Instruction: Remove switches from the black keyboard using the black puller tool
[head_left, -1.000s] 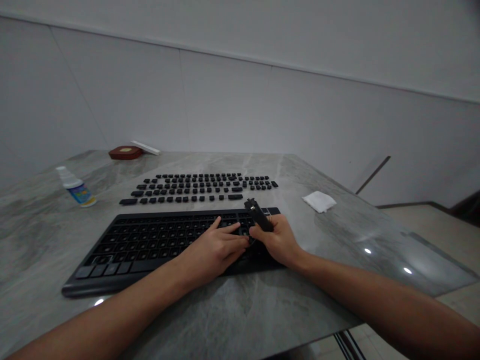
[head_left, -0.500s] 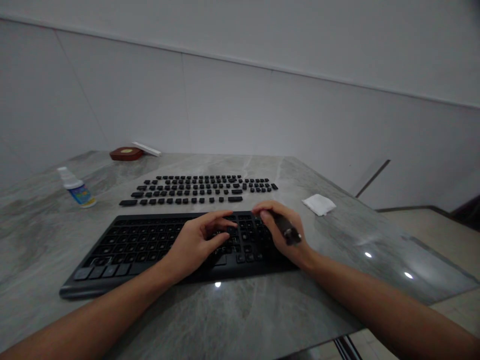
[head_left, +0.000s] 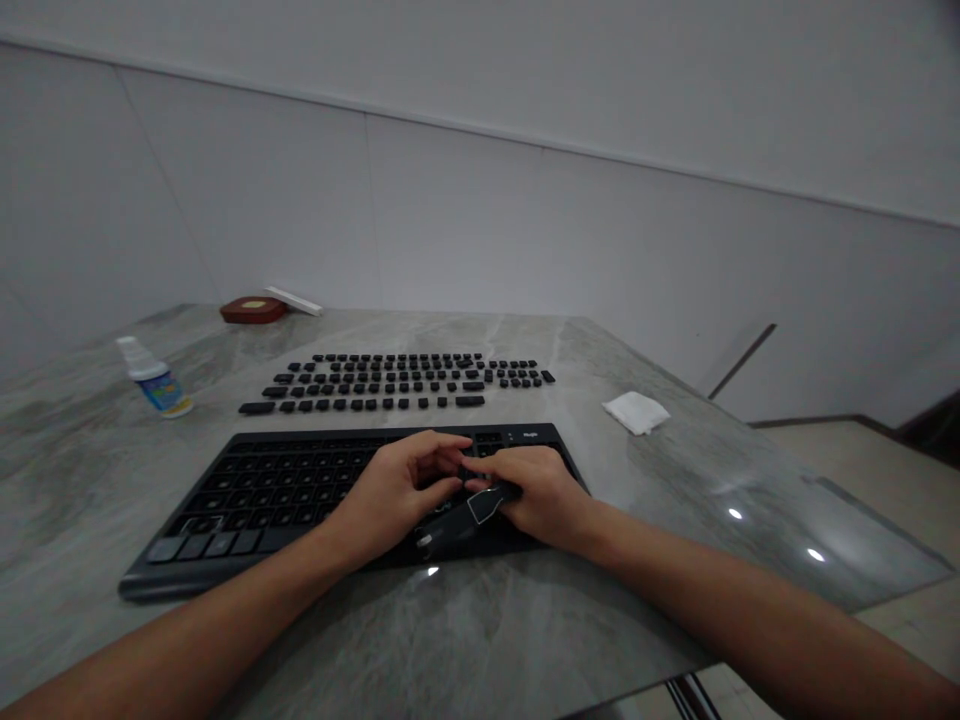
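A black keyboard (head_left: 191,572) lies before me with most of its keycaps off, baring the switches; several caps remain along its lower left edge. My left hand (head_left: 409,485) rests over its right-middle part, fingers curved and thumb apart from them. My right hand (head_left: 544,495) is closed around a black handheld tool (head_left: 457,525) that slants toward the keyboard's front edge. The fingertips of both hands meet or nearly meet, and what lies between them is hidden. Behind the keyboard, loose black keycaps (head_left: 259,408) are laid out in rows.
A white-capped spray bottle (head_left: 163,390) stands at left on the grey marbled table (head_left: 487,640). Further back are a reddish-brown case (head_left: 253,311) and a white strip-shaped object (head_left: 295,300). A folded white tissue (head_left: 636,411) lies at right, near the table's right edge.
My right hand has moved left and down to my left hand, and the tool has swung round to point leftward. The keyboard's upper right corner now shows. My left hand has barely shifted.
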